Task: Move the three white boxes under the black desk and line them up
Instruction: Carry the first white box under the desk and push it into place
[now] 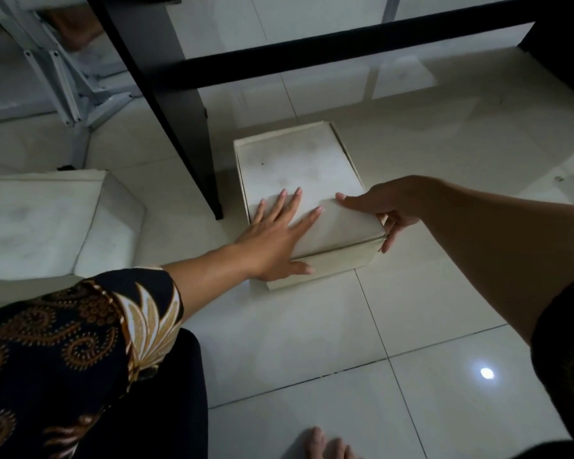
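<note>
A: What is the white box [304,180] made of?

B: It looks like card, a flat rectangular box with a smudged matte lid and cream sides. It sits on the glossy tiled floor [428,376], its left edge just beside the foot of the black desk leg [179,104], its far end reaching toward the black crossbar [345,53].

A: And the hands?

B: The left hand [275,236] lies flat, fingers spread on the lid's near left part, thumb along the near edge; it presses, it does not clasp. The right hand [390,207] grasps the near right corner, thumb on top, fingers down the side.

A: Any other boxes?

B: 1 more, a second white box [47,223], larger in view and soft-edged, on the floor to the left, well apart from the first and outside the desk leg.

A: Room to move?

B: Bare tile lies open to the right of the box and beyond it under the crossbar. A white metal frame [63,81] stands at the far left. A patterned dark sleeve [80,342] covers the left upper arm, and bare toes [325,445] show at the bottom edge.
</note>
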`<state>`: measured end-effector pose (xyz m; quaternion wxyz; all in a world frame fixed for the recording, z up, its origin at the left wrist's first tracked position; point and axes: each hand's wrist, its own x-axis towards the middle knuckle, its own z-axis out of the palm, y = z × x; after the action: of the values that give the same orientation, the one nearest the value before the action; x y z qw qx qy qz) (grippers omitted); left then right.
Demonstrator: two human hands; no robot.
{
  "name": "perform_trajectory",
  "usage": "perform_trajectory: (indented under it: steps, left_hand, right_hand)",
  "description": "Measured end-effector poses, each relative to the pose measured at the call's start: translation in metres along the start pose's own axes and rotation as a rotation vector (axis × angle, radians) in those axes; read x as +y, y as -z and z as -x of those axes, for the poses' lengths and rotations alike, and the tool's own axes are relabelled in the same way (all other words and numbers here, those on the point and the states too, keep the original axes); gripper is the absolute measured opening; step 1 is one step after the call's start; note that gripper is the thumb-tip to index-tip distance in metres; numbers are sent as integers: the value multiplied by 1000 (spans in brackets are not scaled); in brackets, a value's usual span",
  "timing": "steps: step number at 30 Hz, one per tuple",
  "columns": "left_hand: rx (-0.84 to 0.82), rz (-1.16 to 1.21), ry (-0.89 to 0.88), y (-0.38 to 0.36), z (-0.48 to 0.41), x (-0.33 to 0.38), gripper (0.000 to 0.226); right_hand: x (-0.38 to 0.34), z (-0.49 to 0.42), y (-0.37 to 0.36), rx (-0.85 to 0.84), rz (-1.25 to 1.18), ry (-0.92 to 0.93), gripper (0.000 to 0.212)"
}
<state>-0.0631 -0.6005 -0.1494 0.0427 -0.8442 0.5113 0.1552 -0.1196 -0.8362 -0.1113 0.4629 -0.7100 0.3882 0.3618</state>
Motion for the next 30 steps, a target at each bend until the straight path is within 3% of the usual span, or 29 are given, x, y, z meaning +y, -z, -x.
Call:
perform_trajectory:
  steps: [10,15,24,30]
  left_hand:
    - [-53,19,111,15,-18,-52,99]
    - [-44,56,203,23,-29,-71,95]
    - [8,79,331,32,-56,-98,93]
    - [21,54,375,34,-62,-105,88]
  right_hand:
    - [-53,-8,-15,131,-51,57,82]
    - [-81,-20,-26,229,-109,118,72]
    - [-112,-40,-34,633,-47,266,40]
    - [-119,-51,-39,770,-25,358,38]
